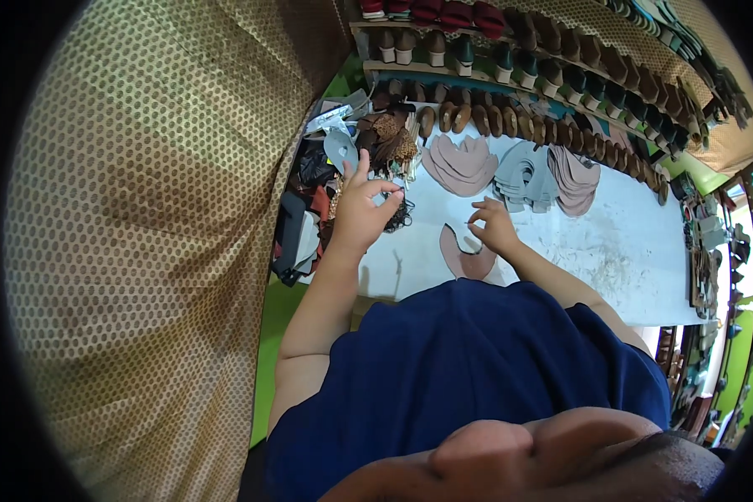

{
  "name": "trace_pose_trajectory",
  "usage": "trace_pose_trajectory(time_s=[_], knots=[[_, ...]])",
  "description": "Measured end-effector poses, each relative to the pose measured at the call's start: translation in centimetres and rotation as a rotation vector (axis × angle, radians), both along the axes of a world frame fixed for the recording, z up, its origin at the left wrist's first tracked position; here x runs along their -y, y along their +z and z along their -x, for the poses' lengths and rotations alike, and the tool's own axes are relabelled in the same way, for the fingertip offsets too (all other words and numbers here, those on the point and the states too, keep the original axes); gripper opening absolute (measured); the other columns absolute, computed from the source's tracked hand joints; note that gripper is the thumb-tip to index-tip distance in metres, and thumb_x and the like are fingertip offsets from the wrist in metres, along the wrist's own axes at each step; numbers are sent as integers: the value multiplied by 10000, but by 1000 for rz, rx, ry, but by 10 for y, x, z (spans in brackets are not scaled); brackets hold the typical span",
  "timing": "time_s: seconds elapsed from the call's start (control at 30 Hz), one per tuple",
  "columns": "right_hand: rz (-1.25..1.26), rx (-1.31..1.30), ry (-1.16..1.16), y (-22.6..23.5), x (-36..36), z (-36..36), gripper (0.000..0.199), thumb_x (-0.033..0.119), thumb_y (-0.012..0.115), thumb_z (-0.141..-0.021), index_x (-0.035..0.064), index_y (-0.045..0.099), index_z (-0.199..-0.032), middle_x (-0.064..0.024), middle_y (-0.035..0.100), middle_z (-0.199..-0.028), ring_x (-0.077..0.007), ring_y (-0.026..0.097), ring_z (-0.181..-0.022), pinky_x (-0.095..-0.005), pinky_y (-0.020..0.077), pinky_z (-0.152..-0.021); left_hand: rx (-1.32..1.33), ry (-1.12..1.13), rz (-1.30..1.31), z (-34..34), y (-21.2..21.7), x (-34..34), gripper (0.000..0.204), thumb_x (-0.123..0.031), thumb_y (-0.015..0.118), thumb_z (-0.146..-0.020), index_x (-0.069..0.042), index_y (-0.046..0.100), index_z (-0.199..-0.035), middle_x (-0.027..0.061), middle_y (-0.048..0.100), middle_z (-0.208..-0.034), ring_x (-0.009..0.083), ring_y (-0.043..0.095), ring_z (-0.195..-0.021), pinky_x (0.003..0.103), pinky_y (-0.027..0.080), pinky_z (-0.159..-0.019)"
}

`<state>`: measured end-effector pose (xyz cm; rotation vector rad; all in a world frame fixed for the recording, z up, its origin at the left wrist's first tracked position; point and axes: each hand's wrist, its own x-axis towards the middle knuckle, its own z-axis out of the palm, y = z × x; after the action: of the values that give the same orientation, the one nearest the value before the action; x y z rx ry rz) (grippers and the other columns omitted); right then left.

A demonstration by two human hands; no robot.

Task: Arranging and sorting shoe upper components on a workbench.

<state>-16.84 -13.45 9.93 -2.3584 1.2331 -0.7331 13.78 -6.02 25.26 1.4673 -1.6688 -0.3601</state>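
Note:
My left hand (365, 211) is raised over the left part of the white table, thumb and forefinger pinched together and the other fingers stretched up. Whatever sits in that pinch is too small to make out. My right hand (495, 227) hovers closer to the table's middle, its fingertips also drawn together on something I cannot make out. Just below it lies a U-shaped pinkish-beige shoe upper piece (468, 264), with a dark line along its inner edge. Beside my left hand is a tangle of thin dark loops (403, 212).
Stacks of cut pieces, pink (460, 166), grey (525, 177) and pink again (575, 180), lie farther back on the table (619, 243). Shelves of shoes (502, 63) stand behind. Brown tasselled material (387, 142) crowds the left end, near a patterned curtain (159, 209).

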Motion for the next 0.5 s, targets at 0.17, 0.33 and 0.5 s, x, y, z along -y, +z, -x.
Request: trace_pose_trajectory(time_s=[0.17, 0.33, 0.5], knots=[[-74, 98, 70, 18, -3, -48, 112, 194, 756, -736, 133, 736, -828, -102, 676, -1182, -351, 522, -1225, -481, 389, -1040, -42, -53, -35, -2, -3, 0, 178, -228, 778, -798, -122, 742, -936, 280, 306, -1537, 524, 159, -1447, 507, 229, -1156], [113, -301, 97, -32, 9, -81, 203, 244, 674, -830, 203, 746, -1016, -30, 588, -1331, -285, 385, -1377, -617, 246, -1103, 66, -25, -134, -26, -31, -10, 167, -256, 763, -798, -142, 752, -919, 274, 322, -1531, 534, 183, -1433, 536, 227, -1151], [-60, -475, 25, -56, 24, -94, 278, 203, 622, -848, 232, 744, -1096, -26, 605, -1327, -306, 417, -1364, -575, 356, -1042, 388, 64, -437, -70, -93, -36, 157, -315, 730, -785, -189, 762, -873, 266, 352, -1517, 551, 226, -1407, 568, 240, -1138]])
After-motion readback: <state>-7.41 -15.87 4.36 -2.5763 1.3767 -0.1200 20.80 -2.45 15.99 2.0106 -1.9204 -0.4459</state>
